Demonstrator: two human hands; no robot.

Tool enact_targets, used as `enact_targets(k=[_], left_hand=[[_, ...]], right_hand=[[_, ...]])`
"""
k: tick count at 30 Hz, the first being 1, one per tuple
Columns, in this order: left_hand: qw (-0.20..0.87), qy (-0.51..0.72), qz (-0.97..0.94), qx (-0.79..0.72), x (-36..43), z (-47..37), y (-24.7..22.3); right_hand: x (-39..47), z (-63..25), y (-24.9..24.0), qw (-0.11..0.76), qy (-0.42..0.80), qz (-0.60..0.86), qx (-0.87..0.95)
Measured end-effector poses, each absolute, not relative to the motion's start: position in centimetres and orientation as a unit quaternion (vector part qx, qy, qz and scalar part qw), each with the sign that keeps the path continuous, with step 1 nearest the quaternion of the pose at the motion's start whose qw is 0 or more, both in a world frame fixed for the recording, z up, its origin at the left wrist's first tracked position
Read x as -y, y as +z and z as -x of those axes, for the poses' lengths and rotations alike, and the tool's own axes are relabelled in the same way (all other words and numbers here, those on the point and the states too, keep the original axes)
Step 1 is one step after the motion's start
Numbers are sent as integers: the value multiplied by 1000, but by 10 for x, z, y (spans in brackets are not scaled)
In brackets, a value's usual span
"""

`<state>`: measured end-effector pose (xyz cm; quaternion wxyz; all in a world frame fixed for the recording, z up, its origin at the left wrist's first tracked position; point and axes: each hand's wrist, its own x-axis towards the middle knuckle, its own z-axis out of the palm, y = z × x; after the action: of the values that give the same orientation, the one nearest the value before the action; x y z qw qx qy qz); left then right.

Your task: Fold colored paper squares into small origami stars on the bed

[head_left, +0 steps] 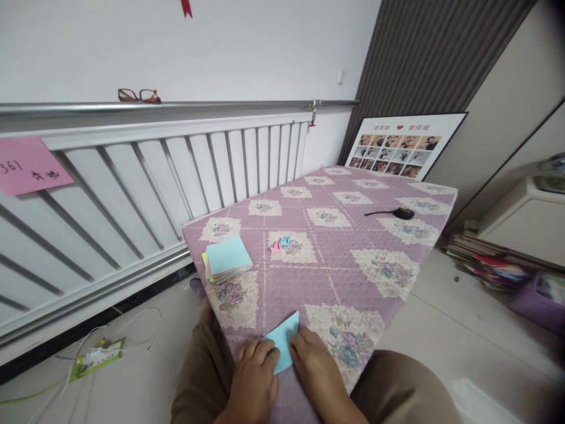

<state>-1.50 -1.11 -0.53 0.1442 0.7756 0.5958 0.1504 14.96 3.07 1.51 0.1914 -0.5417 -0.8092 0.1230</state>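
A light blue sheet of paper (285, 344), apparently folded over, lies at the near end of the cloth-covered table. My left hand (256, 368) grips its left side, the fingers curled and pressed together. On the right edge, my right hand (315, 359) pinches the same paper with its fingers bent. Both thumbs are partly hidden by the fingers. Beyond my left hand sits a stack of coloured paper squares (229, 259), light blue on top with yellow and pink edges below. Farther in, small pink and blue folded paper pieces (281, 243) rest on a flower patch.
The table (326, 282) wears a purple quilted cloth. A black object with a strap (402, 214) lies toward its far right. Along the left stands a white radiator (212, 171), with glasses (139, 96) on the pipe above. A power strip (97, 359) is on the floor.
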Motion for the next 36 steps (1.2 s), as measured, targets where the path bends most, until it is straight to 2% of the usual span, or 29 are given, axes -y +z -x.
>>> enact_targets(k=[6,10,15,27,36], left_hand=[[133,164,-771,-601,4,27,0],[150,220,-755,-599,-3,33,2],[167,252,-724,-621,-10,37,8],[159,193,-699,-670,-25,41,15],[156,130,-695,-689,-32,40,21]], right_hand=[[-24,-158,14,258,150,457,838],[-19,-161,21,232,193,471,829],[-21,-154,15,218,175,516,809],[-26,-146,8,230,99,562,788],[-28,-145,4,242,89,573,778]])
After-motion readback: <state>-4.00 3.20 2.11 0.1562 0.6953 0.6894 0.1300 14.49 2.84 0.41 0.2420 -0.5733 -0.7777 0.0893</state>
